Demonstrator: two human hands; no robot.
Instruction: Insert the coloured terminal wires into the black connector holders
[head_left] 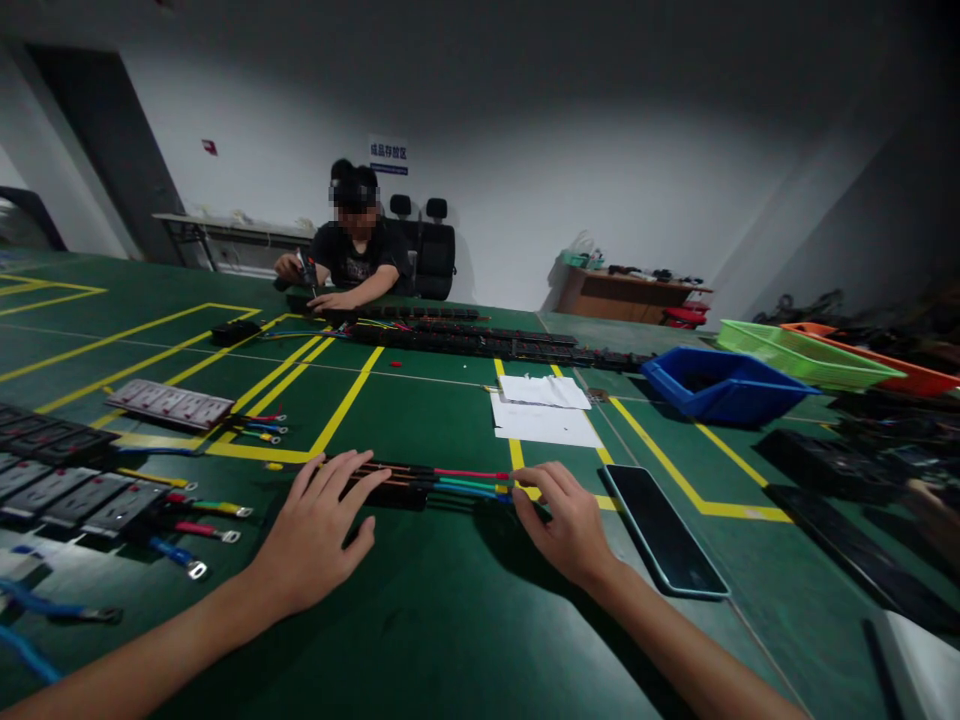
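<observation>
Before me lies a black power-strip assembly (405, 494) with copper-coloured bars along it. My left hand (319, 530) rests over its left part, fingers spread and covering that end. From its right end run red, green and blue wires (469, 486) with coloured sleeves near their tips. My right hand (559, 515) has its thumb and forefinger closed around these tips, partly hiding them. A phone (664, 530) with a dark screen lies just right of that hand.
At left are socket strips (97, 500) with lugged wires and a paler socket strip (172, 403). White papers (544, 410), a blue bin (724, 385) and a green basket (806, 355) stand farther off. Across the green table, a person (360, 250) holds a tool over long black strips (495, 343).
</observation>
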